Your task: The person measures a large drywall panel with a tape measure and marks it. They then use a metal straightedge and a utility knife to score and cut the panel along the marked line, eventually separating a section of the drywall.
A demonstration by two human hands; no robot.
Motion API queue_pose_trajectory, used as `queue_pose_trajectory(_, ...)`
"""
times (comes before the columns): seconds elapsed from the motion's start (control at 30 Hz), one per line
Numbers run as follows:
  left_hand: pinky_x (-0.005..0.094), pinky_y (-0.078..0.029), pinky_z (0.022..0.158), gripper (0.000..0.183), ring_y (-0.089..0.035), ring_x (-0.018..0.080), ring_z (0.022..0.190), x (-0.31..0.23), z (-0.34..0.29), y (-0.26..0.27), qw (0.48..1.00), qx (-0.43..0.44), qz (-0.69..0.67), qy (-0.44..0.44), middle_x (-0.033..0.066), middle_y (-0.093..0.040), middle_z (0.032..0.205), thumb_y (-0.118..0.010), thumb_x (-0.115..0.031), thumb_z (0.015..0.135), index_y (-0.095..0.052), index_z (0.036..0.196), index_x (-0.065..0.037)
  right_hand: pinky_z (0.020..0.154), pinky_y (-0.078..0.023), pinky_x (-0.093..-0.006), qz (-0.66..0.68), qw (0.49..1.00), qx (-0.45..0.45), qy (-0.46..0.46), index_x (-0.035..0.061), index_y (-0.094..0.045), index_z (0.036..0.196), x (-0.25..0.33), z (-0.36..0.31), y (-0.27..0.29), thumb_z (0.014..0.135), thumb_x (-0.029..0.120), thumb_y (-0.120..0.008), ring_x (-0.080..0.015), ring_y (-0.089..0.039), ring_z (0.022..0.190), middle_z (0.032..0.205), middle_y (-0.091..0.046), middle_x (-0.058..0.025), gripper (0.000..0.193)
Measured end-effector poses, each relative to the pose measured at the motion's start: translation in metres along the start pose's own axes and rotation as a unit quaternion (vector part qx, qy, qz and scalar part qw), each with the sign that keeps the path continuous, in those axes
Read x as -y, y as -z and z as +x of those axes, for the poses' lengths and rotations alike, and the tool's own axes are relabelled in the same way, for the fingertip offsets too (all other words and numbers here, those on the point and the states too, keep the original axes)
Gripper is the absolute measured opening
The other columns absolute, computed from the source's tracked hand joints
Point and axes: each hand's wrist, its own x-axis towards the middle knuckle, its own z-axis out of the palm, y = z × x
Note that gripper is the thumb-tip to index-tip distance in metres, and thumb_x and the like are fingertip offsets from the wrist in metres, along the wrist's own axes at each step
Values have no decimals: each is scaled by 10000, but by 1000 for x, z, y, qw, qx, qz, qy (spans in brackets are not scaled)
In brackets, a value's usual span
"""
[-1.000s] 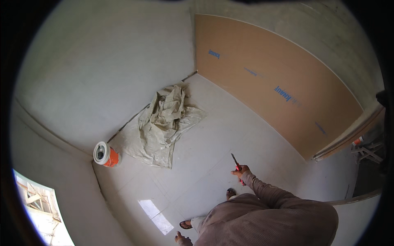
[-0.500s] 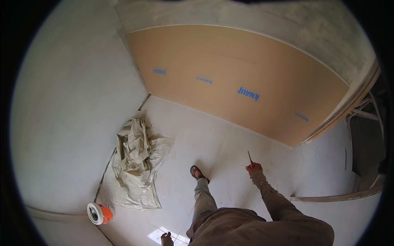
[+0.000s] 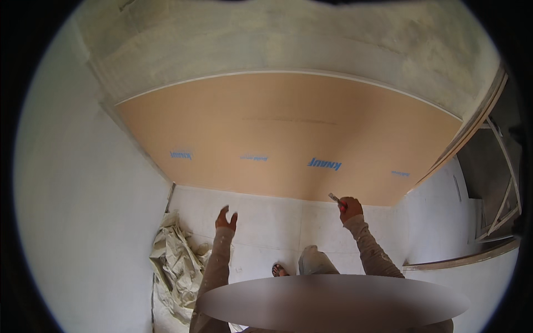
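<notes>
My right hand (image 3: 351, 210) is closed around the red handle of a small scraper (image 3: 334, 197). Its short greyish blade sticks out past the thumb side, pointing up and left toward the foot of a brown board (image 3: 288, 144) on the wall. The blade's exact shape is too small to tell. My left hand (image 3: 226, 219) is raised over the floor with thumb and fingers apart, holding nothing. Neither hand visibly touches the board.
Left of my left arm, a crumpled beige sheet (image 3: 177, 263) lies along the wall's foot. A pale plastered wall (image 3: 72, 183) rises at the left. On the right are a curved wooden edge (image 3: 461, 260) and a dark opening with a pale frame (image 3: 502, 202).
My left hand has come up from the lower edge and opened ahead of me. The scraper has tilted left in my right hand. The view has shifted toward the board; the bucket has left it.
</notes>
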Motion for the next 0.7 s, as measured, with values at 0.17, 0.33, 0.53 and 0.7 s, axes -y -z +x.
queue_pose_trajectory(0.17,494,-390,1177,574,-476,432,1399,-182,225,-3,951,-51,66,-297,220,-601,1419,-758,-247,913,-578,1414,-31,1033,-475,-495,-85,971,-155,161,1,-617,1294,53,160,35,715,10,-776,-387,-578,1221,1282,-634,-172,601)
queue_pose_trajectory(0.33,664,-304,1176,668,-329,443,1500,-288,373,-18,914,-61,143,-374,190,-392,1611,-747,-255,899,-485,1478,-49,1112,-418,-535,-129,930,-268,215,3,-579,1362,87,323,62,735,39,-796,-374,-535,1299,1357,-592,-168,664)
queue_pose_trajectory(0.53,731,-208,1192,829,-196,350,1582,-325,449,-53,906,-28,310,-288,125,-246,1699,-738,-283,918,-307,1605,-115,1170,-360,-589,-169,927,-264,208,6,-549,1398,82,435,63,782,88,-787,-354,-483,1370,1422,-531,-164,666)
queue_pose_trajectory(0.7,745,-155,1201,840,-205,325,1583,-325,539,-89,904,-25,310,-292,114,-258,1694,-725,-236,914,-289,1623,-121,1180,-331,-622,-173,926,-282,185,30,-520,1449,81,537,36,774,57,-797,-381,-503,1341,1415,-521,-176,730)
